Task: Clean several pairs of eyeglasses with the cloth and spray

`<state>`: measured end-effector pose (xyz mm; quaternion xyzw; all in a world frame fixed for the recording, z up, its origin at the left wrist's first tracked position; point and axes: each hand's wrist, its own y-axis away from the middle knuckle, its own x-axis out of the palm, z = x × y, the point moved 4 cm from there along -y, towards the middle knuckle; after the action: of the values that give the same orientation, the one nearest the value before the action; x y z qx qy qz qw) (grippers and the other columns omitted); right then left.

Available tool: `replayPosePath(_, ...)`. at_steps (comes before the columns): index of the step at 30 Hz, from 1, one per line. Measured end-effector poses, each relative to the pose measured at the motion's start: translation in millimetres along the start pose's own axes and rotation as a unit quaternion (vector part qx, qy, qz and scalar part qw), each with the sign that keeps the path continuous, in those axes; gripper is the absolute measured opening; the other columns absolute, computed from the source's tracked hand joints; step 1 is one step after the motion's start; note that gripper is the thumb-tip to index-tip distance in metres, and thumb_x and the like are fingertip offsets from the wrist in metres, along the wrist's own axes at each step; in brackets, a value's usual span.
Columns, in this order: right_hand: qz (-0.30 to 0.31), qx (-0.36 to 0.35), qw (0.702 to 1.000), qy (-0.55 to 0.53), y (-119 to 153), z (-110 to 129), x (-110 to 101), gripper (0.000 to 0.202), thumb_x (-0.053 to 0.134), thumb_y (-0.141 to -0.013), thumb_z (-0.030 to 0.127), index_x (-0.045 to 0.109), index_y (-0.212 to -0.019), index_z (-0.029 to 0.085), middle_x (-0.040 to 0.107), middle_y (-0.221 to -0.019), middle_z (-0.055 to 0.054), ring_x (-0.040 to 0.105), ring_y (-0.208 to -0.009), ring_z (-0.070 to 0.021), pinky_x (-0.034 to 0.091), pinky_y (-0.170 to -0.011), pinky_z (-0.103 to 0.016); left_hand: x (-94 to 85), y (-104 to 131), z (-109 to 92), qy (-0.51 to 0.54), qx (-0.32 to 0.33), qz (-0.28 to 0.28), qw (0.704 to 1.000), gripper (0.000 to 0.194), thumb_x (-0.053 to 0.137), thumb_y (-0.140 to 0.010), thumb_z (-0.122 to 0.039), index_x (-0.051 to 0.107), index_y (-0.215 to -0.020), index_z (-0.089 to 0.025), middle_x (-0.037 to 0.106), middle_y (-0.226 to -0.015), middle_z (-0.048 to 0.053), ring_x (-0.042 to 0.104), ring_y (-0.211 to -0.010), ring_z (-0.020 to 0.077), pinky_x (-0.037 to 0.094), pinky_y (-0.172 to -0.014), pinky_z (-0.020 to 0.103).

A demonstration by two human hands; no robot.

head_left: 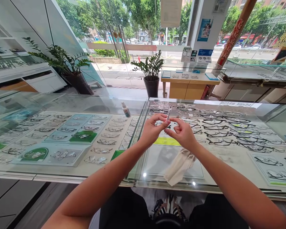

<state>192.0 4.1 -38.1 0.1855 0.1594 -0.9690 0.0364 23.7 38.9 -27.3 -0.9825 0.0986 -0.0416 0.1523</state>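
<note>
Above the glass counter, my left hand (153, 128) and my right hand (183, 133) meet at the fingertips. Between them is a small, thin, shiny item (168, 113), held upright; it may be part of a pair of glasses, but it is too small to tell. My left thumb and fingers pinch it, and my right thumb and index finger touch it from the other side. A beige cloth (180, 167) lies crumpled on the counter below my right hand. To the left of my hands, a small spray bottle (125, 110) stands on the glass.
Rows of eyeglasses (219, 133) fill the glass counter (143, 170) on both sides. Green and blue display trays (83, 136) lie at the left. Beyond the counter are potted plants (151, 86) and a wooden display table (190, 90) by the window.
</note>
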Motion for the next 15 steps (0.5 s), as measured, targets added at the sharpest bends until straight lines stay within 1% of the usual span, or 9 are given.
replayPosePath(3, -0.009, -0.029, 0.999, 0.032, 2, 2, 3, 0.044, 0.077, -0.090, 0.050, 0.071, -0.121, 0.020, 0.025, -0.055, 0.014, 0.024, -0.052, -0.0108, 0.024, -0.058, -0.029, 3.0, 1, 2, -0.002, 0.002, 0.018, 1.000, 0.036, 0.092, -0.077, -0.048, 0.071, -0.077, -0.019, 0.071, -0.112, 0.008, 0.066, -0.108, 0.0244, 0.053, -0.098, 0.038)
replayPosePath(7, -0.017, -0.054, 0.997, 0.059, 3, 5, 4, 0.031, 0.072, -0.094, 0.047, 0.072, -0.108, 0.019, 0.024, -0.055, 0.013, 0.022, -0.053, -0.0101, 0.024, -0.058, -0.028, 5.2, 1, 7, 0.024, -0.009, 0.034, 0.999, 0.036, 0.091, -0.080, -0.044, 0.066, -0.088, -0.019, 0.070, -0.109, 0.006, 0.067, -0.104, 0.0211, 0.053, -0.099, 0.038)
replayPosePath(9, -0.019, -0.056, 0.997, 0.057, 4, 5, 3, 0.030, 0.071, -0.096, 0.048, 0.073, -0.105, 0.019, 0.024, -0.056, 0.013, 0.022, -0.054, -0.0104, 0.023, -0.057, -0.028, 5.8, 1, 8, 0.032, -0.022, 0.044, 0.998, 0.038, 0.091, -0.081, -0.043, 0.064, -0.095, -0.020, 0.070, -0.110, 0.005, 0.067, -0.105, 0.0202, 0.053, -0.098, 0.036)
replayPosePath(12, -0.042, -0.048, 0.997, 0.040, 4, 3, -1, 0.035, 0.070, -0.096, 0.048, 0.077, -0.111, 0.018, 0.025, -0.057, 0.011, 0.024, -0.055, -0.0111, 0.025, -0.058, -0.029, 2.1, -2, 4, 0.002, -0.021, 0.060, 0.998, 0.039, 0.087, -0.084, -0.047, 0.064, -0.103, -0.021, 0.069, -0.116, 0.008, 0.066, -0.112, 0.0229, 0.055, -0.091, 0.034)
replayPosePath(13, -0.056, -0.044, 0.997, 0.035, 3, 2, -4, 0.037, 0.070, -0.095, 0.048, 0.079, -0.113, 0.017, 0.026, -0.058, 0.011, 0.025, -0.055, -0.0114, 0.027, -0.058, -0.029, -2.2, -5, 1, -0.020, -0.006, 0.051, 0.999, 0.038, 0.085, -0.086, -0.048, 0.064, -0.104, -0.021, 0.069, -0.117, 0.009, 0.066, -0.114, 0.0238, 0.055, -0.089, 0.033)
replayPosePath(14, -0.071, -0.041, 0.996, 0.031, 3, 2, -6, 0.040, 0.071, -0.095, 0.049, 0.081, -0.114, 0.016, 0.027, -0.058, 0.010, 0.027, -0.056, -0.0117, 0.027, -0.059, -0.029, -8.9, -9, -2, -0.043, 0.016, 0.028, 0.999, 0.036, 0.082, -0.088, -0.048, 0.064, -0.105, -0.021, 0.069, -0.118, 0.009, 0.066, -0.115, 0.0241, 0.054, -0.088, 0.033)
replayPosePath(15, -0.084, -0.036, 0.995, 0.026, 2, 2, -9, 0.041, 0.070, -0.095, 0.050, 0.082, -0.114, 0.015, 0.028, -0.058, 0.009, 0.027, -0.056, -0.0119, 0.028, -0.059, -0.029, -17.7, -14, -6, -0.069, 0.042, -0.007, 0.997, 0.033, 0.079, -0.090, -0.048, 0.064, -0.104, -0.021, 0.069, -0.117, 0.009, 0.066, -0.114, 0.0237, 0.054, -0.088, 0.033)
